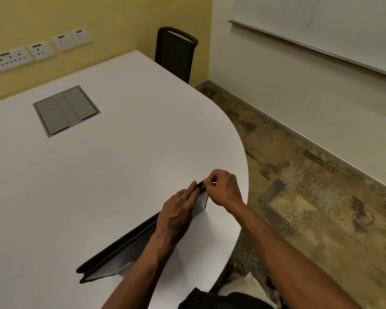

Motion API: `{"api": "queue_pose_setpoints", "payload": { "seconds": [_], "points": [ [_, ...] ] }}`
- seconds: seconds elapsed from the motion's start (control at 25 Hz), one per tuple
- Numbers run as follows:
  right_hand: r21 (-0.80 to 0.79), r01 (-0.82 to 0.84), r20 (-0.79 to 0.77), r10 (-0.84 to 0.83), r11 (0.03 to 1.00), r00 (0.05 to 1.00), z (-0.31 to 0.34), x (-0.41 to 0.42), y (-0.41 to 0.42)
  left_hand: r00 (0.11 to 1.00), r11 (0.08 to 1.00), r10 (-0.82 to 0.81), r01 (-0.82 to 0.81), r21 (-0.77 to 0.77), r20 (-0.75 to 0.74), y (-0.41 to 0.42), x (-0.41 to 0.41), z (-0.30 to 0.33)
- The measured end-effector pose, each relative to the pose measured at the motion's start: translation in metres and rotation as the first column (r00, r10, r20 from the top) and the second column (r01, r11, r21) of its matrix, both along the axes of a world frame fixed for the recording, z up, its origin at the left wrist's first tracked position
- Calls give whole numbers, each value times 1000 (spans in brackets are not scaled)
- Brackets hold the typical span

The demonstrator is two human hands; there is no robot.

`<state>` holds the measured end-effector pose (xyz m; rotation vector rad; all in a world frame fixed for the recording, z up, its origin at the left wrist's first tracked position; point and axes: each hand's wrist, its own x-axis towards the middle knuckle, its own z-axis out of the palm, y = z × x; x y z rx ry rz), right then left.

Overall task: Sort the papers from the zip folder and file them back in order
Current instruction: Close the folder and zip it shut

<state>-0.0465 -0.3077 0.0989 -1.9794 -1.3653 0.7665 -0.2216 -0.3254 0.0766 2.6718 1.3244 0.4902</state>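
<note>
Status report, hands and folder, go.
Left hand presses flat on the folder. Right hand pinches the zip pull at its far corner. No papers out. Nothing in the way.

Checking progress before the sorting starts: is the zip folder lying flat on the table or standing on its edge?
On edge: the zip folder stands on the table, left hand steadying it, right hand pinching the zipper pull.
</note>
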Motion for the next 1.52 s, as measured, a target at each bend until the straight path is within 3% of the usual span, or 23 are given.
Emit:
{"api": "queue_pose_setpoints", "payload": {
  "seconds": [0.12,0.32,0.56,0.68,0.88,0.96,1.04,1.2,1.36,1.52],
  "points": [
    [45,-20,25,19,999,1000,2,-4,-6,999,1000,17,-18,11,36,-3,-2,-1],
    [181,-131,215,90,975,972,8,-30,-10,974,1000,15,-16,5,228,2,3,-5],
    [180,-80,234,36,980,971,-1,-6,-12,977,989,89,-109,95,196,-2,-3,0],
    [261,-90,282,14,961,959,-1,-7,-13,969,986,120,-141,86,215,0,-1,1],
    [369,-341,534,103,865,839,-9,-43,-13,927,988,125,-83,-131,355,5,-5,-3],
    [366,-399,565,140,841,813,-10,-43,-10,928,990,118,-83,-112,354,8,-8,-4],
    [339,-371,535,147,865,832,-9,-32,-5,939,994,109,-96,-55,327,11,-10,-4],
    [218,-109,286,43,970,957,-5,-11,2,955,983,145,-169,75,261,10,-8,-2],
    [29,49,112,-52,998,992,-2,-8,10,972,982,126,-150,114,198,8,-8,0],
    [-23,58,54,-57,998,997,-1,-7,15,974,982,127,-149,112,186,10,-8,1]
  ]
}}
